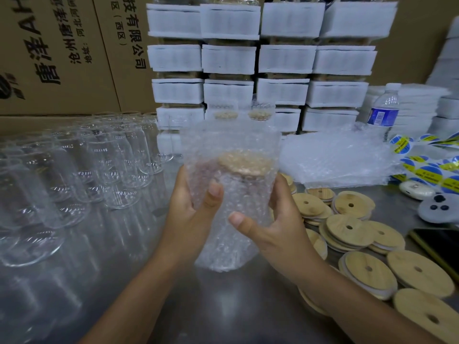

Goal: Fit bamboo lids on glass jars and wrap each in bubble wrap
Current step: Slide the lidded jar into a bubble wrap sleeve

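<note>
A lidded glass jar sits inside a bubble wrap bag at the centre, standing on the steel table. Its bamboo lid shows through the wrap. My left hand grips the wrapped jar from the left, thumb on the front. My right hand grips it from the right, thumb across the front lower down. Several bare glass jars stand at the left. Loose bamboo lids lie at the right.
A pile of bubble wrap bags lies right of centre. Stacks of foam-wrapped packs line the back, with cardboard boxes behind left. A water bottle, sticker rolls and a phone sit at the right.
</note>
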Available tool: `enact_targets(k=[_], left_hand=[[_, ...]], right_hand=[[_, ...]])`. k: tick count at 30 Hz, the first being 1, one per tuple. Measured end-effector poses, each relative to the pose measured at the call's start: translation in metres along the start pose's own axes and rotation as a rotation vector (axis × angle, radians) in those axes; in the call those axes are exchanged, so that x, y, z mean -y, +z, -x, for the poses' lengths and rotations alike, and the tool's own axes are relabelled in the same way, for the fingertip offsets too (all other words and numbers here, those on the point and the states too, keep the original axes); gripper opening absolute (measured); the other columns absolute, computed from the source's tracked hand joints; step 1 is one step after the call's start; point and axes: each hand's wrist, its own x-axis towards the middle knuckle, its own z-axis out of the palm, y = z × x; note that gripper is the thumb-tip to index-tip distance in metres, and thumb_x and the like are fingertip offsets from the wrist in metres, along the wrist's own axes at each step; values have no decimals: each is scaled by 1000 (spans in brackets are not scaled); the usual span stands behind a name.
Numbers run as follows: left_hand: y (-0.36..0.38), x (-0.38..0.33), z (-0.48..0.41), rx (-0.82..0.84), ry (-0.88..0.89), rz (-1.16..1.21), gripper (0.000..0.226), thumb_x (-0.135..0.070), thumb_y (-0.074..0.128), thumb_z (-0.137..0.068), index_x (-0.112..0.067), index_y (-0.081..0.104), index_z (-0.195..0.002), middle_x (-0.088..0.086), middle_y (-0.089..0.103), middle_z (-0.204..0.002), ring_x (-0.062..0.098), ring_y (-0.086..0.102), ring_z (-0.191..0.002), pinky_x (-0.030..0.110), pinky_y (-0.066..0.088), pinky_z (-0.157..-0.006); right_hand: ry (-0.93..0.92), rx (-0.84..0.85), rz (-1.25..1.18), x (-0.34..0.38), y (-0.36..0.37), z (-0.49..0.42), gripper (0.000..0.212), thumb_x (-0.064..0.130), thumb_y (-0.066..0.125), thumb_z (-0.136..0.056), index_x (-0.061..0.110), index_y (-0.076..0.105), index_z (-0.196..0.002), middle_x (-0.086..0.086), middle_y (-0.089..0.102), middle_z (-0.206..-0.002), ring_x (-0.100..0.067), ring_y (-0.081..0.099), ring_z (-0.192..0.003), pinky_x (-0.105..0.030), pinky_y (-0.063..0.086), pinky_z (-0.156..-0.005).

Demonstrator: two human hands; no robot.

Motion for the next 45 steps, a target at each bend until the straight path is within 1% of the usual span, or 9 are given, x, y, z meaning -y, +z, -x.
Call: enact_targets(k=[5, 13, 15, 19, 24, 30, 36, 41, 45], left_hand=[[2, -7, 2, 119, 24, -29, 81, -76, 70, -52, -40, 47, -121, -24, 62, -120, -4, 58, -114, 8, 46, -85], [2, -1, 2, -29, -10, 52, 55, -78, 70, -53, -65, 57, -105, -21, 61, -126, 8, 56, -122, 46, 41, -106], [2, -1, 1, -46, 0, 50, 54, -78, 69, -57, -63, 58, -107, -17, 62, -127, 10, 57, -121, 46, 41, -106], [1, -2, 0, -71, 21, 27, 50, -77, 64, -63, -56, 61, -109, -14, 65, -123, 7, 61, -115, 38, 45, -101], [0, 1, 1, -145, 40, -15, 57, -85, 61, -54, -57, 63, -103, -21, 66, -118, 0, 60, -113, 13, 47, -92], [-1, 6, -1, -108, 42, -89, 79, -90, 59, -45, -44, 54, -110, -32, 62, -115, -8, 57, -112, 12, 45, -93], [2, 12, -2, 130, -83, 62, 110, -80, 71, -43, -15, 47, -129, 5, 65, -123, 24, 62, -115, 44, 49, -98], [2, 22, 3, 249, -158, -2, 94, -81, 65, -53, -18, 57, -122, -9, 69, -117, 8, 64, -111, 18, 49, -88], [6, 22, 3, 166, -104, -45, 78, -82, 60, -57, -21, 64, -105, -21, 72, -98, -4, 67, -93, 6, 47, -74]], right_hand=[[9, -31, -47, 2, -4, -3, 73, 32, 79, -67, 19, 43, -130, 17, 63, -116, -1, 62, -107, -13, 51, -80], [-6, 21, 31, 9, -3, -3, 80, 39, 75, -69, 25, 38, -139, 18, 57, -127, 1, 55, -117, -13, 48, -86], [-21, 53, 85, 11, -3, -4, 75, 41, 74, -71, 34, 38, -136, 23, 55, -127, 2, 53, -120, -14, 47, -89], [6, 91, 200, 8, -6, -6, 94, 60, 71, -65, 36, 28, -146, 19, 43, -142, -4, 40, -133, -40, 40, -108], [92, 138, 138, 6, -3, -5, 111, 58, 77, -63, 40, 9, -149, 15, 30, -153, -5, 31, -140, -44, 35, -111], [104, 41, 6, 4, -1, 0, 92, 33, 81, -63, 23, 31, -139, 14, 60, -123, -5, 60, -114, -19, 52, -85], [80, -169, -33, 6, -3, -5, 69, 22, 79, -63, 20, 44, -121, 11, 67, -102, -1, 67, -94, -13, 51, -70], [52, -273, -30, 8, -7, -9, 72, 25, 78, -64, 13, 42, -125, 6, 63, -109, 0, 66, -95, -11, 50, -71], [67, -240, -22, 12, -6, -11, 81, 33, 83, -62, 14, 40, -128, 5, 62, -112, 1, 65, -96, -10, 50, -72]])
